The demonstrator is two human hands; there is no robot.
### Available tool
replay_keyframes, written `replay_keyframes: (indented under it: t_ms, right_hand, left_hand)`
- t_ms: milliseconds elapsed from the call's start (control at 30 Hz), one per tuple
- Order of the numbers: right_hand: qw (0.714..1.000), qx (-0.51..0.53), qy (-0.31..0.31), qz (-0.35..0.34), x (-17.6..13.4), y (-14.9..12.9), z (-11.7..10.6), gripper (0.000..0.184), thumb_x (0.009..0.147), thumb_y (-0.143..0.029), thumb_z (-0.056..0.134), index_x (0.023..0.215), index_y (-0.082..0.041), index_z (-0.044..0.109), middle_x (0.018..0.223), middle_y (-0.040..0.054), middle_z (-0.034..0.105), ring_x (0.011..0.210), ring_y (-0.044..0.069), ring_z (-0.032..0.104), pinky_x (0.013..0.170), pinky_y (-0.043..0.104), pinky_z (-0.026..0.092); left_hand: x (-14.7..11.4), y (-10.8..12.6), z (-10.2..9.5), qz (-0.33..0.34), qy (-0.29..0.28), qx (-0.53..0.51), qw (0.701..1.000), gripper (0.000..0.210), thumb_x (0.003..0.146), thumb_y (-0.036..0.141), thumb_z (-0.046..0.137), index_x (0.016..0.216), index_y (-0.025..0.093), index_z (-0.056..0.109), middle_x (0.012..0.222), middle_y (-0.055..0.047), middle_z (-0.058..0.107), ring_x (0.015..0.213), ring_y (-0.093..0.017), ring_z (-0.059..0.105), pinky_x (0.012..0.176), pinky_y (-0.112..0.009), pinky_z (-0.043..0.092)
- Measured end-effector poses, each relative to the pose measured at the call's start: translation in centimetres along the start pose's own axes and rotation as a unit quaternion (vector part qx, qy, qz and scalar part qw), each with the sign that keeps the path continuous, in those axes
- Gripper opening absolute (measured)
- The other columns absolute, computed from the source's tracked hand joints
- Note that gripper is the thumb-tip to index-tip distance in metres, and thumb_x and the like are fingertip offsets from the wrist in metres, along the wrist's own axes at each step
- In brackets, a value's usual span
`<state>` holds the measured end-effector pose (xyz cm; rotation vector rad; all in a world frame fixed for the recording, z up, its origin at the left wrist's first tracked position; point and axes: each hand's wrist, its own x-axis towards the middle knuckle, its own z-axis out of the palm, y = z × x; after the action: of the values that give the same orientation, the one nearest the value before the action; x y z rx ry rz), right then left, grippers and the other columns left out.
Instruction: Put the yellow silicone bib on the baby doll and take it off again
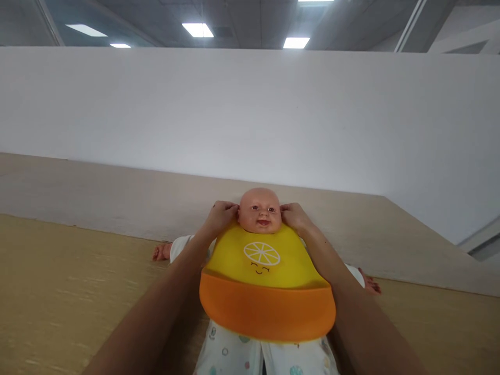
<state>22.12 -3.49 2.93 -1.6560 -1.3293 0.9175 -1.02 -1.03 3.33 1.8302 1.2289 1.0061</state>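
Note:
A baby doll (pixel 260 211) lies face up with its arms spread out to the sides. Over its chest is a bib (pixel 234 255), yellow above with a lemon slice and a smiling face, and with an orange catch pocket (pixel 267 312) along the bottom. My left hand (pixel 223 215) is closed on the bib's upper edge beside the doll's head. On the other side of the head, my right hand (pixel 296 214) pinches the bib's opposite upper edge. The fingertips and the bib's neck ends are partly hidden by the head and hands.
The doll's white patterned trousers (pixel 230 351) show below the bib. Behind the head, a pale wooden ledge (pixel 117 192) meets a white partition (pixel 250 114). A yellowish surface (pixel 70 291) spreads under the doll, and ceiling lights show above the partition.

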Motion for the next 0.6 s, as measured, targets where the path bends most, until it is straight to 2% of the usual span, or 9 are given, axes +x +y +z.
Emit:
replay_keyframes:
  t_ms: [167,300,467,600]
  right_hand:
    - [0.999,0.005,0.013,0.031,0.9,1.3,0.7,0.018,0.055,-0.009,0.047,0.056,-0.011,0.064,0.043,-0.0028,0.049,0.049,0.012,0.047,0.047,0.021,0.034]
    - [0.998,0.020,0.011,0.051,1.1,1.7,1.0,0.023,0.054,-0.007,0.044,0.058,-0.011,0.066,0.045,-0.0022,0.052,0.048,0.012,0.048,0.048,0.021,0.035]
    - [0.999,0.005,0.003,0.042,0.7,1.6,0.9,0.020,0.056,-0.004,0.047,0.055,-0.010,0.066,0.045,-0.0022,0.053,0.048,0.010,0.046,0.050,0.021,0.036]
    - [0.999,-0.006,0.007,0.048,0.6,1.7,0.9,0.018,0.057,-0.005,0.047,0.052,-0.011,0.064,0.046,-0.0019,0.053,0.050,0.010,0.047,0.048,0.021,0.034]
  left_hand:
    - [-0.4,0.2,0.3,-0.033,0.003,0.010,0.999,0.029,0.068,0.034,0.042,0.047,0.017,0.050,0.049,0.002,0.046,0.056,-0.013,0.044,0.052,-0.023,0.030]
    - [-0.5,-0.1,0.6,-0.049,0.001,0.007,0.999,0.026,0.066,0.033,0.042,0.047,0.018,0.049,0.047,0.003,0.039,0.054,-0.012,0.039,0.051,-0.024,0.028]
    - [-0.5,-0.4,0.8,-0.065,-0.004,0.004,0.998,0.024,0.065,0.031,0.042,0.046,0.018,0.050,0.046,0.003,0.038,0.055,-0.013,0.042,0.052,-0.025,0.030]
    - [-0.3,-0.7,1.0,-0.066,-0.012,-0.004,0.998,0.024,0.067,0.030,0.042,0.047,0.018,0.051,0.049,0.001,0.047,0.061,-0.016,0.050,0.057,-0.025,0.036]
